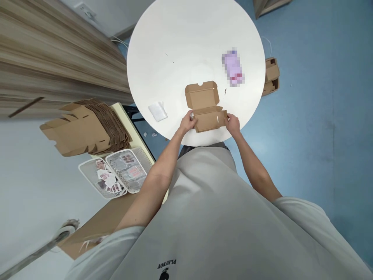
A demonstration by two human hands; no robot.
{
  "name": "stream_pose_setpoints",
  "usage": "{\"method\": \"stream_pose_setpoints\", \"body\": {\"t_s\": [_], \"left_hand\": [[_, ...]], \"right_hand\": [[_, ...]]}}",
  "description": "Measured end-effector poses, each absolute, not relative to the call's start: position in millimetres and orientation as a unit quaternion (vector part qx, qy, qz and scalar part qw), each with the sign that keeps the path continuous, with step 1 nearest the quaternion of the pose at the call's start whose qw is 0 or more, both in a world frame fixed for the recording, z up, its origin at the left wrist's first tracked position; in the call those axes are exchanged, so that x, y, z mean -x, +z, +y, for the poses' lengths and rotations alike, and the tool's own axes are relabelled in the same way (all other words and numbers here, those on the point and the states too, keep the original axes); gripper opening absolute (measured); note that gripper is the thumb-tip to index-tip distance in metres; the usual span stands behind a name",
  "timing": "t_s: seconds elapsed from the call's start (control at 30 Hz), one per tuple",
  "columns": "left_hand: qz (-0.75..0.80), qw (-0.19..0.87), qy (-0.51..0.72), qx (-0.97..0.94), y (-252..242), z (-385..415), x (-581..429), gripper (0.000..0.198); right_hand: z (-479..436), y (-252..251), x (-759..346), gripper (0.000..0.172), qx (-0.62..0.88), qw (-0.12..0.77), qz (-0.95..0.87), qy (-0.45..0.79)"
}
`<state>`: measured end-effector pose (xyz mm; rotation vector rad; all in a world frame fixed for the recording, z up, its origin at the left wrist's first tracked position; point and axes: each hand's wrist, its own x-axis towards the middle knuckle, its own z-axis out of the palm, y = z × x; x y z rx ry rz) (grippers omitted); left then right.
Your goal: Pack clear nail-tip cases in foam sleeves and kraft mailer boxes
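A brown cardboard box [206, 119] lies partly folded near the front edge of the round white table [186, 35], its lid panel spread open toward the far side. My left hand [189, 122] is closed on the box's left end, with the thumb over the cardboard. At the opposite end my right hand [232, 124] pinches a side flap between thumb and fingers. Left of the box lies a small white packet [157, 111]. A blurred purple object [233, 68] rests farther back on the right.
A stack of flat cardboard boxes [84, 128] stands on a side table at left, beside white baskets [128, 171] holding cards and small packs. Folded brown boxes [271, 76] sit beyond the table's right edge. A wood-patterned curtain [64, 50] hangs at far left.
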<state>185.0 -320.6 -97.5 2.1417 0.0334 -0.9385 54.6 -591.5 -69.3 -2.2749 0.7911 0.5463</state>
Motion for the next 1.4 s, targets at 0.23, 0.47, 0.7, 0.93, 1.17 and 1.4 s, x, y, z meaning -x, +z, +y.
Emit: {"method": "stream_pose_setpoints", "body": {"t_s": [0.23, 0.47, 0.7, 0.93, 1.17, 1.4], "left_hand": [[-0.030, 0.326, -0.333, -0.884, -92.2, -316.0, -166.6, 0.011], [0.004, 0.312, -0.314, -0.897, -92.4, -322.2, -155.1, 0.007], [-0.030, 0.341, -0.308, -0.888, -89.8, -323.4, -160.2, 0.009], [-0.015, 0.291, -0.321, -0.901, -79.4, -314.9, -145.6, 0.049], [-0.001, 0.167, -0.334, -0.928, -69.8, -303.0, -136.1, 0.013], [-0.045, 0.157, -0.343, -0.925, -62.8, -298.7, -149.8, 0.027]], "right_hand": [[-590.8, -63.2, -49.0, 0.047, 0.856, 0.373, 0.305, 0.189], [-558.5, -61.0, -43.5, 0.053, 0.858, 0.401, 0.265, 0.179], [-556.8, -76.2, -54.1, 0.015, 0.864, 0.326, 0.306, 0.231], [-540.4, -69.4, -65.5, 0.012, 0.888, 0.247, 0.299, 0.247], [-514.2, -65.7, -71.1, 0.017, 0.887, 0.212, 0.292, 0.289], [-496.8, -58.1, -74.2, 0.026, 0.886, 0.197, 0.272, 0.319]]}}
